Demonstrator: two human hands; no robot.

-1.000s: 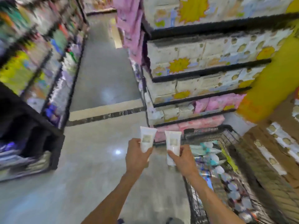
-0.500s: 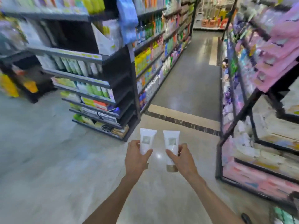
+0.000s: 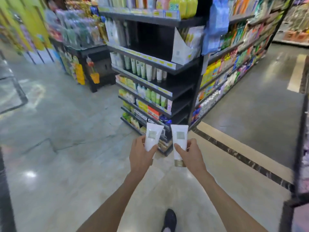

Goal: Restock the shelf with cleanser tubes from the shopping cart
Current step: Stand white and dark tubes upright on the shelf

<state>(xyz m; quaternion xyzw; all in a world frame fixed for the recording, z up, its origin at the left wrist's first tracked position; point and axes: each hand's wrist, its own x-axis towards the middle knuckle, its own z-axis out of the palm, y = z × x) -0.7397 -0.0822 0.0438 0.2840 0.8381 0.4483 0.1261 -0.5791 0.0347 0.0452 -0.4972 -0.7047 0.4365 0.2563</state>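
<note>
White tubes (image 3: 153, 136), one per hand (image 3: 140, 156).

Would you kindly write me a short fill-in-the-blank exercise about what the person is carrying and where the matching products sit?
1. Each hand holds one ____ tube: the left hand grips the left tube and the right hand grips the right tube.
2. The right tube's cap is ____ in colour.
3. Both tubes are held with their caps pointing ____.
4. Similar tubes stand on the black end shelf, with bare space to their ____.

Missing words: white; gold; down; right
</note>
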